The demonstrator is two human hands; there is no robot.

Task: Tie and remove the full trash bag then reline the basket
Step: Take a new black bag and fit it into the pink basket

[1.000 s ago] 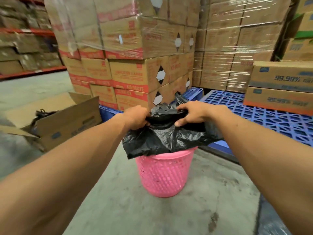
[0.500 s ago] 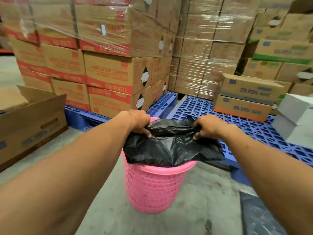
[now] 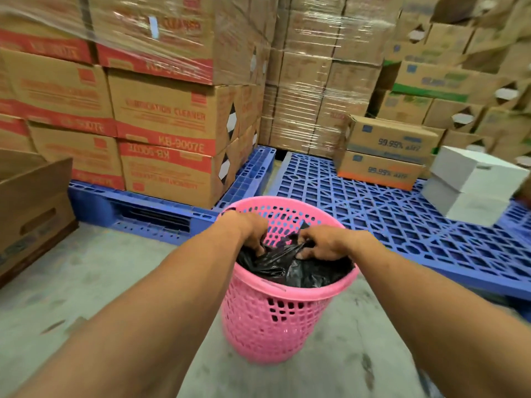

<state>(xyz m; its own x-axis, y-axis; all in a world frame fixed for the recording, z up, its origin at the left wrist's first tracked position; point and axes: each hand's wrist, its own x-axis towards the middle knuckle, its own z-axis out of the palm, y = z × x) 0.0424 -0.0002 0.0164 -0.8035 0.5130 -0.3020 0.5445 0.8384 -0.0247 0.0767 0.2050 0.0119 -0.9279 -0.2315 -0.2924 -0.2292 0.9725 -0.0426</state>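
A pink lattice basket [image 3: 275,317] stands upright on the concrete floor in front of me. A crumpled black trash bag [image 3: 298,270] lies inside it, below the rim. Both my hands reach down into the basket mouth. My left hand [image 3: 253,229] pinches the bag's edge at the left side. My right hand [image 3: 323,244] grips a bunched fold of the same bag at the right. The bag's lower part is hidden by the basket wall.
Blue plastic pallets [image 3: 388,214] lie just behind and to the right of the basket. Shrink-wrapped stacks of cardboard boxes [image 3: 161,116] rise behind. An open cardboard box [image 3: 31,208] stands at the left. White boxes [image 3: 471,185] sit on the right pallet.
The bag was held above the basket and draped over its rim; now both hands have pushed it down inside, below the rim. The view has moved closer and to the right.
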